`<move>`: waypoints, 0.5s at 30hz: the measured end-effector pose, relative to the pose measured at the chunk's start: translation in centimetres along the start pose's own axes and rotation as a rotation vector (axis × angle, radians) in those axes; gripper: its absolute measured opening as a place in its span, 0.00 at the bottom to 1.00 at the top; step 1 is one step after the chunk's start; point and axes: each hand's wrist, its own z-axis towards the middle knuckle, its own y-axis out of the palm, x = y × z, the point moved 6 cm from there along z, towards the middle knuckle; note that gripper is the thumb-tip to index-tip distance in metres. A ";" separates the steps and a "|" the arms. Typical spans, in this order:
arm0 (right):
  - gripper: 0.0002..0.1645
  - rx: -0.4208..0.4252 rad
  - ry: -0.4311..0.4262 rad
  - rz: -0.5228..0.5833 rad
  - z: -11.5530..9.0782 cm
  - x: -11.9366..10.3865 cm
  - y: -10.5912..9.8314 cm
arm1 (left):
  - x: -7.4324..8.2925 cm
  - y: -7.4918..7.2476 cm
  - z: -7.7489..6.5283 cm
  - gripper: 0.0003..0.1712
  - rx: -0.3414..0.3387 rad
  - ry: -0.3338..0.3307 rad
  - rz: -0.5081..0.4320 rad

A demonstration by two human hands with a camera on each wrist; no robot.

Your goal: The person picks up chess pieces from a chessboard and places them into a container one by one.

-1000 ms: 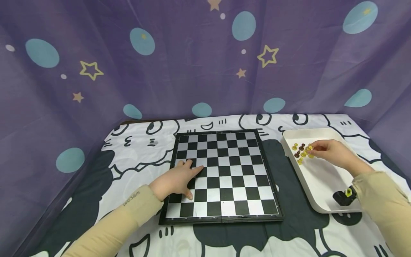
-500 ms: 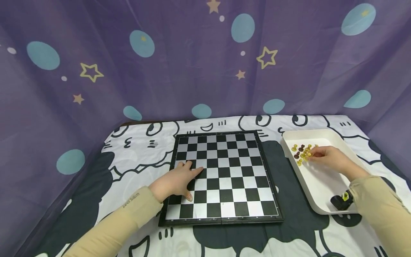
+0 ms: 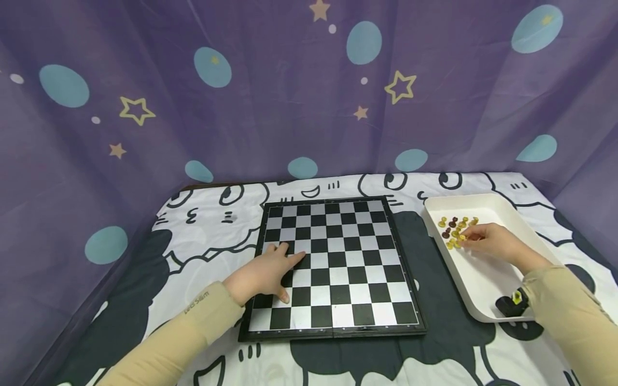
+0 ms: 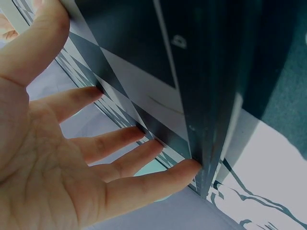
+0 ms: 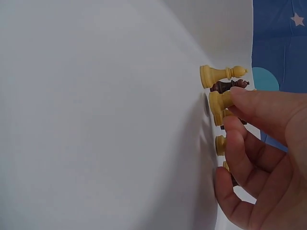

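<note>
My left hand [image 3: 267, 271] rests with spread fingers on the left part of a black-and-white chessboard [image 3: 348, 276]. In the left wrist view, its fingertips [image 4: 189, 167] touch the squares and the board's dark border. Over a white tray at the right, my right hand [image 3: 497, 242] pinches a yellow chess piece [image 5: 218, 101] between thumb and forefinger, its top hidden by the thumb. Beside it stand a yellow bishop [image 5: 218, 75] and a dark brown piece [image 5: 221, 86]. Several more yellow and brown pieces cluster along the tray's left side, partly behind my curled fingers in the right wrist view.
The white tray [image 3: 487, 279] has raised walls and stands right of the board. A black device with a yellow-green mark [image 3: 514, 303] sits at my right wrist. A cartoon-print cloth [image 3: 381, 356] covers the table, and a purple curtain [image 3: 289, 123] hangs behind.
My right hand has moved slightly toward me in the tray, from the farther yellow pieces to a nearer one, uncovering yellow pieces behind it. The left hand has stayed put on the board.
</note>
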 end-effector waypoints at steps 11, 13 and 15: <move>0.15 -0.003 0.002 -0.003 0.0 0.1 0.1 | 0.0 0.0 0.0 0.57 0.006 -0.002 -0.002; 0.15 -0.004 -0.001 -0.001 0.0 0.1 0.1 | 0.0 0.0 0.0 0.58 0.007 -0.003 -0.001; 0.14 -0.006 0.000 -0.002 0.1 0.1 0.2 | -0.1 0.1 0.1 0.58 0.011 -0.002 -0.003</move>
